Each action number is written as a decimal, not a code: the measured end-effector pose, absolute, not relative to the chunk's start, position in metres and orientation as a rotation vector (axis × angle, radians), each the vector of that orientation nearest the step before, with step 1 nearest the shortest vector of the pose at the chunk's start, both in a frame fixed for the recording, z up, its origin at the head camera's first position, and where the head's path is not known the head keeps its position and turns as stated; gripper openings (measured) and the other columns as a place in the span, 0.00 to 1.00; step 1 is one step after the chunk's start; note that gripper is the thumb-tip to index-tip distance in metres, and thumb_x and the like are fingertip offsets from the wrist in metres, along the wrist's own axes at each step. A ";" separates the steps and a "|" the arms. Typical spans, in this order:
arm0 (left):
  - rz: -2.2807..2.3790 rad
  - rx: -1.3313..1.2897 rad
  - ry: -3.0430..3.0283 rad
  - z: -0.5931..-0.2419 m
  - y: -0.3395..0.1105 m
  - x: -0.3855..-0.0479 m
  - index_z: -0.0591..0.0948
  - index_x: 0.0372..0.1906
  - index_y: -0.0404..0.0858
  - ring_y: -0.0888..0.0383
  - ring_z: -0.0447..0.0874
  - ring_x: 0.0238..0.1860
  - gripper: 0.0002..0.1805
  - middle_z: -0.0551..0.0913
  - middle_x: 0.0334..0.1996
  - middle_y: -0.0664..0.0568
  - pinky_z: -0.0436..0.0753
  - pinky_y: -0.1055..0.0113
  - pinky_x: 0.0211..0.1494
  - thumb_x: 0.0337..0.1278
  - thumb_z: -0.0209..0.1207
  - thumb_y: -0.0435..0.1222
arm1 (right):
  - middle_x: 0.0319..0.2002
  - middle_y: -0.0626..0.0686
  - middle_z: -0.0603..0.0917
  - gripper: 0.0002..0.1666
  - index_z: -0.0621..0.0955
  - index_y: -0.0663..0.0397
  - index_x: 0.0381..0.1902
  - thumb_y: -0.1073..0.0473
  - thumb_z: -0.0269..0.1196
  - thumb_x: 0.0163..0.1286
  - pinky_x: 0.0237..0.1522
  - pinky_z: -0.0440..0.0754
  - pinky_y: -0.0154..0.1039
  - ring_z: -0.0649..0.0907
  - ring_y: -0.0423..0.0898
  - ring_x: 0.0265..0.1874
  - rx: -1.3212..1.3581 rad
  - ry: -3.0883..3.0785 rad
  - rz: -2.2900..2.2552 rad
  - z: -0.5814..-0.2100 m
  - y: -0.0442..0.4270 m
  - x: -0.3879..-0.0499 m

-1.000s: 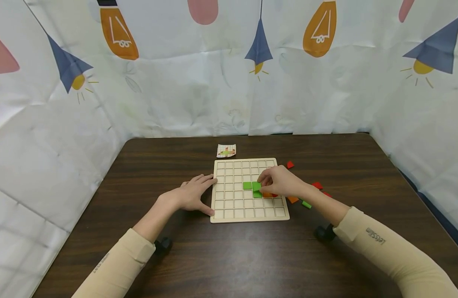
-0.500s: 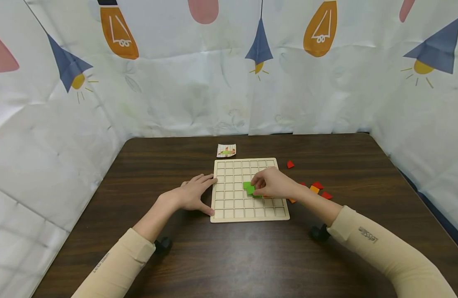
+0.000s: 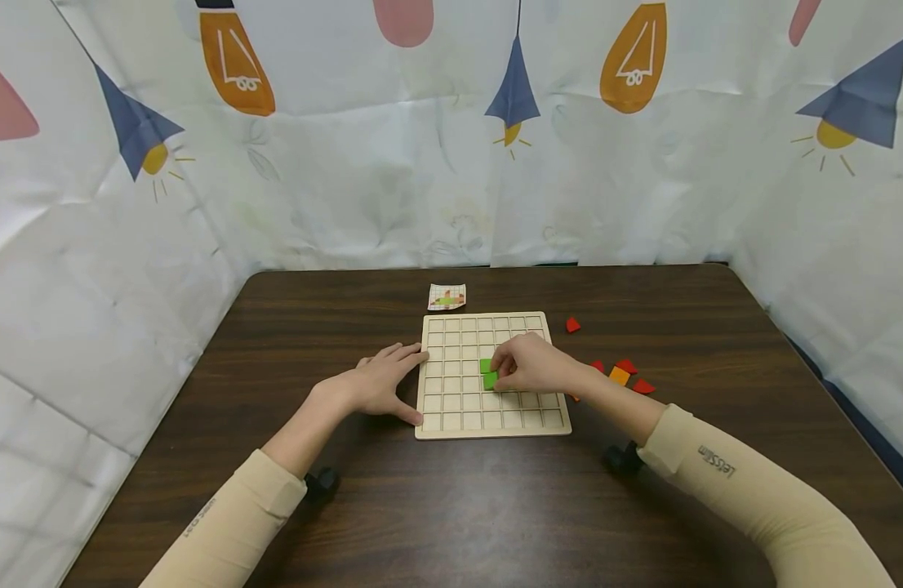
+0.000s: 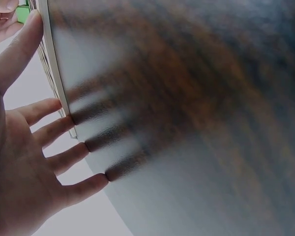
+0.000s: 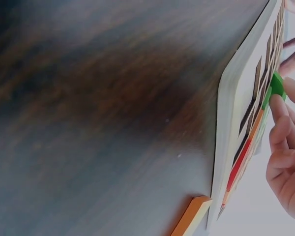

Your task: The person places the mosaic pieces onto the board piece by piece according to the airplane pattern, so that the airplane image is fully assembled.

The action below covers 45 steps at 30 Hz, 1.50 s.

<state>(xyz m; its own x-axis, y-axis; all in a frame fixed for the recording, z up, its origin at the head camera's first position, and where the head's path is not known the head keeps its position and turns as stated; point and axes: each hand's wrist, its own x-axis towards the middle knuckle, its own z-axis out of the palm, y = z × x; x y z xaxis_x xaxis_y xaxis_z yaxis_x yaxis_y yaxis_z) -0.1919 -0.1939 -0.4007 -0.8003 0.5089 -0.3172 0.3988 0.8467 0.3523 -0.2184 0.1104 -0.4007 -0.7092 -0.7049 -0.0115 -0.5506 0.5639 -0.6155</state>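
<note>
A pale wooden grid board (image 3: pixel 451 420) lies on the dark table. Along its left edge my left hand (image 3: pixel 372 385) is spread, fingertips and thumb touching the rim. Over the board's middle, my right hand (image 3: pixel 537 365) pinches a green square tile (image 3: pixel 490 381) between thumb and fingers. The right wrist view shows this held green tile (image 5: pixel 277 84) tilted at the board surface. Another green tile (image 3: pixel 485 365) lies in a cell just behind it. A red tile (image 5: pixel 240 164) and an orange tile (image 5: pixel 256 127) also lie on the board, hidden in the head view by my right hand.
Behind the board lies a small card (image 3: pixel 447 297) with a coloured pattern on a grid. To the right are loose pieces, among them a red one (image 3: pixel 572 325), an orange square (image 3: pixel 620 375) and another red one (image 3: pixel 643 386). My right forearm covers some of them.
My right hand has moved left and slightly toward me with the green tile, which now sits lower, in front of the other green tile. My left hand has stayed put.
</note>
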 end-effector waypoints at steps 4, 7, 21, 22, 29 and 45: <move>0.378 0.677 2.621 -0.401 -0.194 -0.192 0.58 0.82 0.40 0.36 0.44 0.80 0.60 0.51 0.81 0.42 0.55 0.27 0.69 0.50 0.74 0.60 | 0.26 0.42 0.84 0.10 0.87 0.60 0.40 0.64 0.75 0.61 0.35 0.80 0.36 0.80 0.37 0.25 -1.055 2.540 -0.850 -0.402 0.108 -0.219; 0.379 0.676 2.620 -0.401 -0.194 -0.192 0.58 0.82 0.40 0.35 0.44 0.80 0.60 0.51 0.81 0.42 0.55 0.27 0.70 0.50 0.74 0.59 | 0.26 0.41 0.83 0.11 0.87 0.58 0.40 0.63 0.76 0.61 0.35 0.79 0.36 0.80 0.37 0.25 -1.042 2.538 -0.831 -0.403 0.107 -0.219; 0.391 0.678 2.625 -0.400 -0.193 -0.191 0.59 0.81 0.40 0.36 0.45 0.80 0.59 0.53 0.81 0.42 0.56 0.27 0.69 0.50 0.74 0.58 | 0.28 0.43 0.84 0.12 0.86 0.60 0.45 0.66 0.71 0.63 0.37 0.81 0.39 0.81 0.40 0.28 -1.019 2.537 -0.897 -0.397 0.125 -0.220; 0.391 0.676 2.625 -0.400 -0.193 -0.191 0.59 0.81 0.40 0.36 0.45 0.80 0.59 0.53 0.81 0.42 0.56 0.27 0.69 0.50 0.74 0.58 | 0.29 0.43 0.84 0.11 0.86 0.60 0.45 0.66 0.70 0.64 0.37 0.81 0.39 0.81 0.39 0.29 -1.009 2.538 -0.903 -0.397 0.128 -0.220; 0.397 0.667 2.620 -0.399 -0.193 -0.190 0.59 0.82 0.40 0.36 0.45 0.80 0.59 0.52 0.81 0.42 0.55 0.27 0.70 0.50 0.74 0.58 | 0.30 0.43 0.84 0.10 0.86 0.59 0.44 0.66 0.72 0.64 0.35 0.83 0.39 0.82 0.40 0.29 -0.957 2.565 -0.912 -0.398 0.147 -0.222; 0.396 0.672 2.617 -0.399 -0.194 -0.191 0.58 0.82 0.40 0.35 0.44 0.80 0.60 0.51 0.81 0.42 0.55 0.27 0.70 0.50 0.74 0.60 | 0.32 0.45 0.85 0.12 0.85 0.61 0.48 0.65 0.71 0.67 0.38 0.84 0.39 0.85 0.43 0.33 -0.868 2.528 -0.966 -0.400 0.191 -0.225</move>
<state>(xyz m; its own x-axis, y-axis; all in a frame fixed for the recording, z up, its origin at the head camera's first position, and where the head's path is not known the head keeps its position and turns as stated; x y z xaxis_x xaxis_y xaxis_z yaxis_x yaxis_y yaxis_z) -0.1908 -0.1939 -0.3995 -0.8009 0.5099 -0.3140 0.3943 0.8437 0.3643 -0.2253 0.1912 -0.4003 -0.7730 -0.6316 -0.0599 -0.4308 0.5918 -0.6814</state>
